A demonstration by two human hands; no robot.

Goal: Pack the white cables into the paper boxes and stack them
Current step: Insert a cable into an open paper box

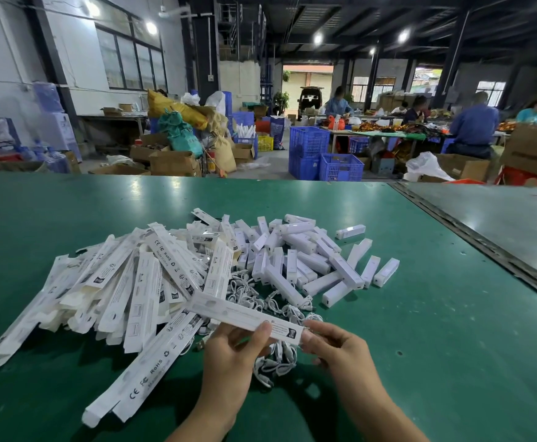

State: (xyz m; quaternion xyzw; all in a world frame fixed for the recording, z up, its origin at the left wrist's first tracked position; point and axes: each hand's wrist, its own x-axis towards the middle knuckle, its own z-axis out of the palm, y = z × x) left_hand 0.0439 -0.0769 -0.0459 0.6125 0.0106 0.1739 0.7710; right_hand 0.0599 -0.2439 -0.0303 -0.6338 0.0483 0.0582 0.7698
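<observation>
Green table (420, 314), seen from the head camera. Two hands in view, both on one flat paper box (245, 316), held just above the table near its front edge.
- Left hand (230, 352): thumb pressed on the box's top face, fingers curled beneath, gripping mid-length
- Right hand (337, 346): pinches the box's right end between thumb and fingers
- Heap of flat boxes (133, 282), to the left: dozens, overlapping, too many to count
- Heap of closed boxes (308, 260), to the right: dozens, loosely piled, not stacked; one single box (351, 231) lies apart at the far edge
- White cables (251, 291): a tangle between the two heaps, reaching under the hands; number cannot be told
- Background: at least three blue crates (308, 141) and several seated people at a far table
</observation>
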